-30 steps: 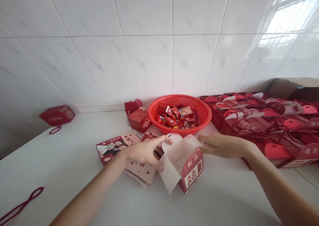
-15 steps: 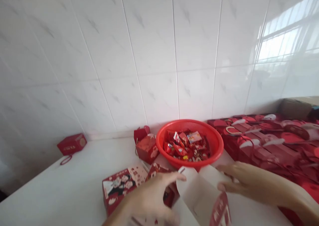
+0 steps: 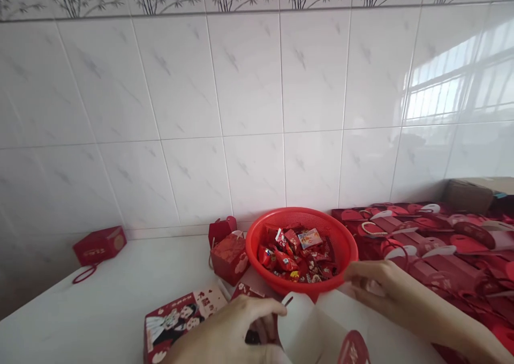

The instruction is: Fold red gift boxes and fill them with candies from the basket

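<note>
An unfolded red paper gift box [image 3: 299, 326] with a white inside stands at the bottom middle, its top flaps spread apart. My left hand [image 3: 236, 329] is curled at its left side, the thumb against the left flap; some fingers are blurred and run off the lower edge. My right hand [image 3: 377, 286] has its fingers bent around the edge of the right flap. Just behind the box, a red plastic basket [image 3: 349, 246] holds several wrapped sweets [image 3: 297, 251]. A printed red box [image 3: 180, 321] with cartoon figures lies left of my left hand, partly covered by it.
Two small red boxes [image 3: 228, 257] stand left of the basket. Another red box [image 3: 100, 244] with a cord loop is at the far left of the white table [image 3: 104, 305]. Rows of red gift boxes [image 3: 433, 246] fill the right, before a cardboard box [image 3: 468, 195]. A tiled wall closes the back.
The view has tilted up, so a bamboo-patterned tile border shows. My right fingers have closed in on the right flap, which leans farther outward. My left hand remains at the left side.
</note>
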{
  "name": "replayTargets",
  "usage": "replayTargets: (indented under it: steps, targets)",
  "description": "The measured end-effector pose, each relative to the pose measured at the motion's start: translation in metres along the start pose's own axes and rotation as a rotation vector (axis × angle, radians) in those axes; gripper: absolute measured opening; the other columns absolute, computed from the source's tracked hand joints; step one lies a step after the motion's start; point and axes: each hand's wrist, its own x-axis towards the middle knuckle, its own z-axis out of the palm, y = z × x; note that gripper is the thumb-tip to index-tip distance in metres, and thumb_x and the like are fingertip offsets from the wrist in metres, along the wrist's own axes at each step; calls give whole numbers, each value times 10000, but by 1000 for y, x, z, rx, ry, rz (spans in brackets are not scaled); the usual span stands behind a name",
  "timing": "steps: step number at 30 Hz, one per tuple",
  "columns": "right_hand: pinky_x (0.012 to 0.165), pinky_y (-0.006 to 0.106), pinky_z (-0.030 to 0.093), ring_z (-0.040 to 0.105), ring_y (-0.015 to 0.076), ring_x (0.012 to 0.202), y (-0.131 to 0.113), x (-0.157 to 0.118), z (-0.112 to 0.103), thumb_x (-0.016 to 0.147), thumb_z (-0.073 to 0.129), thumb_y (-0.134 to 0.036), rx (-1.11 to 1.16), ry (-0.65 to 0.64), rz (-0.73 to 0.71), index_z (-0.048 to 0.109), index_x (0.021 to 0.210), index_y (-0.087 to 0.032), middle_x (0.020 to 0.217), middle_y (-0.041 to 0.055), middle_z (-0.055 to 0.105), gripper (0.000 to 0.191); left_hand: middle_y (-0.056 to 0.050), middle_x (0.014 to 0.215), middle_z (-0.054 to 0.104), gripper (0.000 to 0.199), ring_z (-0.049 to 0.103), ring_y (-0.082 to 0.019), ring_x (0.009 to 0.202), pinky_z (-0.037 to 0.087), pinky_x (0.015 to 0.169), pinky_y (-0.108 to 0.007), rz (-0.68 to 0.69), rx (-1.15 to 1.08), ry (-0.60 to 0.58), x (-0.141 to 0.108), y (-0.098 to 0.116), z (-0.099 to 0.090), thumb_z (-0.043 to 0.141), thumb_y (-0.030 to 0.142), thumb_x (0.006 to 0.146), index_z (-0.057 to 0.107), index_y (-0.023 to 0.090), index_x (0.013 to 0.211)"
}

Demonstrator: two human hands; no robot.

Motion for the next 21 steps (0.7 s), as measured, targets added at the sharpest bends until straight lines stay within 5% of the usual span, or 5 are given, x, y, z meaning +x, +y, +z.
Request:
replayTargets:
  steps: [6,10,15,18,21]
  targets:
    - [666,279,472,580,169,716,18,36,14,938,507,-431,203,119,-82,650,782,-169,768,39,671,337,-45,971,707,366,634,-185,883,498,794,-261,144,-15,208,16,2,-13,587,492,913,705,191,1084]
    - [674,292,490,588,175,717,28,78,28,892,540,-365,254,136,-103,642,746,-147,759,51,665,281,-66,1105,715,306,648,-204,1008,487,919,-289,249,68,233,59,-1,-24,582,406,915,713,184,1080]
    - [701,266,483,620,170,767,34,111,40,836,576,-245,136,38,-57,667,762,-150,781,32,681,151,-139,1327,648,587,584,-352,1228,437,1034,-449,64,404,-150,130,-1,-33,689,516,797,648,201,1292]
    - [580,233,439,621,161,707,40,116,46,739,686,-252,-18,-211,-21,703,826,-158,766,16,691,129,-153,1246,678,750,644,-391,1097,507,907,-469,-4,535,-289,159,1,-32,782,573,663,636,213,1304]
    - [505,224,417,636,168,650,47,120,54,632,759,-253,-171,-323,17,738,858,-167,760,15,713,243,-123,1031,723,630,689,-348,880,543,749,-419,-21,559,-300,174,-2,-25,790,567,636,711,199,1142]
